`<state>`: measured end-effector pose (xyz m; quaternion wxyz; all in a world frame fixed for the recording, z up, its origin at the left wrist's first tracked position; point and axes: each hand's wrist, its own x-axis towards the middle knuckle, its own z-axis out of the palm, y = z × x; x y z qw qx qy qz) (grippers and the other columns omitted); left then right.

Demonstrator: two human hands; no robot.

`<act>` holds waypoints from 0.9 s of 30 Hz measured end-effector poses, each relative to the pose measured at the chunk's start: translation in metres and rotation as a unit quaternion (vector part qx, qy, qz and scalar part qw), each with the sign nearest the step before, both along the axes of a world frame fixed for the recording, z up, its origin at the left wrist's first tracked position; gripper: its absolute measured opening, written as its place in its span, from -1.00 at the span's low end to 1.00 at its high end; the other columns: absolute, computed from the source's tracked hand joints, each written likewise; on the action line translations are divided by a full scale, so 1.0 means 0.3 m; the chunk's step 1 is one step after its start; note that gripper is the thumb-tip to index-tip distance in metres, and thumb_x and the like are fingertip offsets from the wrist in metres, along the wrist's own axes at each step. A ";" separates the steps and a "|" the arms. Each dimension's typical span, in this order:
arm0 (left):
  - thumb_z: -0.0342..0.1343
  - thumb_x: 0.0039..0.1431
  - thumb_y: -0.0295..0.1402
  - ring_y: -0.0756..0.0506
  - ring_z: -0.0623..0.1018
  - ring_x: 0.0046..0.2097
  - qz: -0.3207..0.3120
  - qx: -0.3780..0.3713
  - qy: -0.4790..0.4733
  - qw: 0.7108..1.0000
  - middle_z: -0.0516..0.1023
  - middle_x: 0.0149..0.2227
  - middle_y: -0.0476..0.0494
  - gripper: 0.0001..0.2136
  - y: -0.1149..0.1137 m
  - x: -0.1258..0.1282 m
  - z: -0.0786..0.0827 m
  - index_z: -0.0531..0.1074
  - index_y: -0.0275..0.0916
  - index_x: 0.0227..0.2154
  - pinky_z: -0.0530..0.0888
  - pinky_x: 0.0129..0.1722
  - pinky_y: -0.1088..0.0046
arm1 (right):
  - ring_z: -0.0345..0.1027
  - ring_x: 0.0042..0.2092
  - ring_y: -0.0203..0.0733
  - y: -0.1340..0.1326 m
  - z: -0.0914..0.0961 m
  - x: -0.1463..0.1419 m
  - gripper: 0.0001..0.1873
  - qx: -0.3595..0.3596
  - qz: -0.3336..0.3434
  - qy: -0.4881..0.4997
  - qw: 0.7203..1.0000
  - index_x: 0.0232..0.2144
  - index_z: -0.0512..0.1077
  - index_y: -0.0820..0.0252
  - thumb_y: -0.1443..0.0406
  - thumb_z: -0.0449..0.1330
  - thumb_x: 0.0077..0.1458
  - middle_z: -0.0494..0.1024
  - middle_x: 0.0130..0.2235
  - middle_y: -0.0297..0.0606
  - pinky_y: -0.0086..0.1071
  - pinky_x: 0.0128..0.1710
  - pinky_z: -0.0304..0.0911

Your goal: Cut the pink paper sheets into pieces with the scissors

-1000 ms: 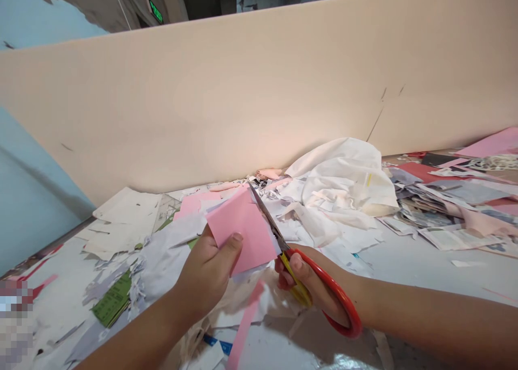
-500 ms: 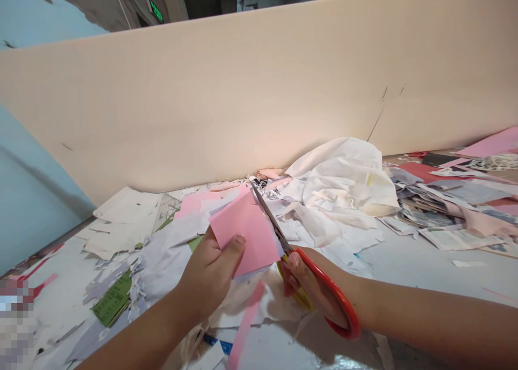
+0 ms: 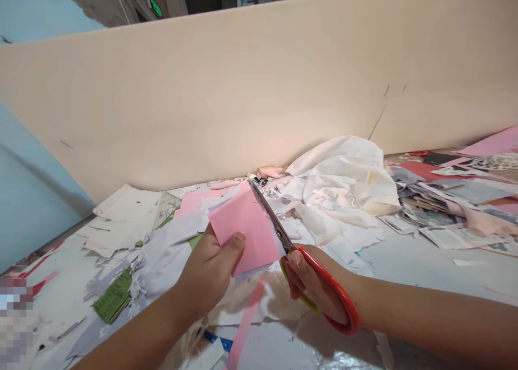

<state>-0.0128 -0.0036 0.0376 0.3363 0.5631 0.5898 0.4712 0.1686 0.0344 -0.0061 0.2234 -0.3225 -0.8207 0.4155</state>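
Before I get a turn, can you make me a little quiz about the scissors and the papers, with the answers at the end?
1. Pick one: what colour is the front handle loop of the scissors?
A) blue
B) red
C) green

2. True or false: in the picture, the printed green papers lie to the right of the scissors.

3. Fill the gap: the left hand holds the pink paper with its ____ on top.

Key:
1. B, red.
2. False: the printed green papers lie to the left.
3. thumb.
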 end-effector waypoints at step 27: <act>0.02 0.06 -0.34 -0.07 0.46 -0.30 -0.189 -0.141 -0.189 0.953 0.47 -0.24 -0.13 -0.65 0.016 0.017 -0.109 0.25 -0.19 -0.06 0.36 -0.28 0.37 | 0.18 -0.50 -0.35 0.049 -0.031 -0.035 -0.75 -0.216 -0.050 0.295 0.929 -0.54 0.23 0.21 0.16 0.12 -0.04 0.30 -0.55 -0.38 -0.44 -0.49 0.13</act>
